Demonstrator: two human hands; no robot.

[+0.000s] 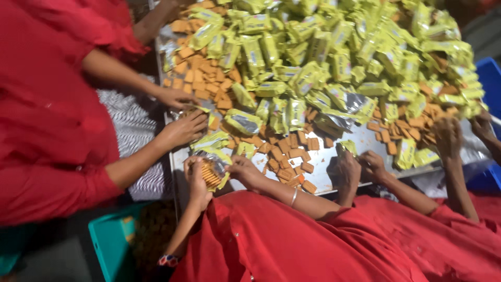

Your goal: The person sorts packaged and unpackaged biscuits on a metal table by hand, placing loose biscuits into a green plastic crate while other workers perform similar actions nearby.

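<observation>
A metal table (360, 141) fills the view, and most of it lies under a heap of sealed yellow packets (334, 57), which far outnumber anything opened. Bare orange biscuits (206, 73) spread along the near and left edges in a thinner layer, with torn silver-lined wrappers (242, 122) among them, so a share of the heap is emptied and the greater part is untouched. A teal crate (112, 240) stands below the table's corner; what it contains is too blurred to tell. Co-workers in red sleeves reach in from the left (182, 129) and from the right (344, 169). At the near edge, the left hand (197, 180) curls its fingers around an open packet (211, 172), a stack of biscuits showing in it. The right hand (245, 171) pinches the packet's torn flap, fingers closed narrow. These two hands seem to be the wearer's own, though the angle leaves some doubt.
</observation>
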